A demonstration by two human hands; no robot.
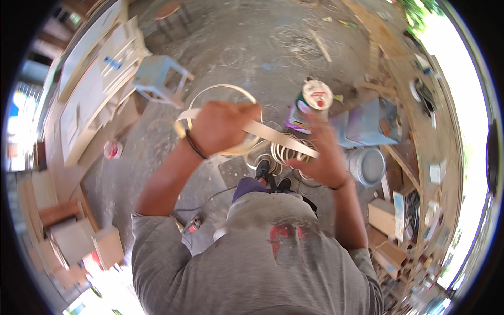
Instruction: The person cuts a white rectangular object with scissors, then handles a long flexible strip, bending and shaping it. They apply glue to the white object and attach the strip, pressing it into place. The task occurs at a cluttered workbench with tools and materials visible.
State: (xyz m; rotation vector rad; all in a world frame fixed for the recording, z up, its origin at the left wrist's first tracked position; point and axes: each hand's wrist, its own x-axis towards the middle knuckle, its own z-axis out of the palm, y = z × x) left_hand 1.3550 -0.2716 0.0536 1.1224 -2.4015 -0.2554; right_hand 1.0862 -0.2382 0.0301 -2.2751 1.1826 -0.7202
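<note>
My left hand (223,126) is closed round a pale, flat, flexible strip (281,137). Part of that strip bends in a wide loop (223,86) around and beyond this hand. Its short end slants down to the right, reaching the palm side of my right hand (328,152). The right fingers are stretched out and blurred, with the thumb well apart from them; whether they touch the strip I cannot tell. Below the strip shows a coil of narrow pale bands (289,152), and whether it hangs or lies on the floor is unclear.
Ahead right are a white-lidded container (317,94), a blue-grey box-shaped stand (367,123) and a lidded bucket (366,167). A blue stool (160,79) stands ahead left, beside pale boards (89,113). Thin offcuts (299,44) and a cable (207,202) lie on the floor.
</note>
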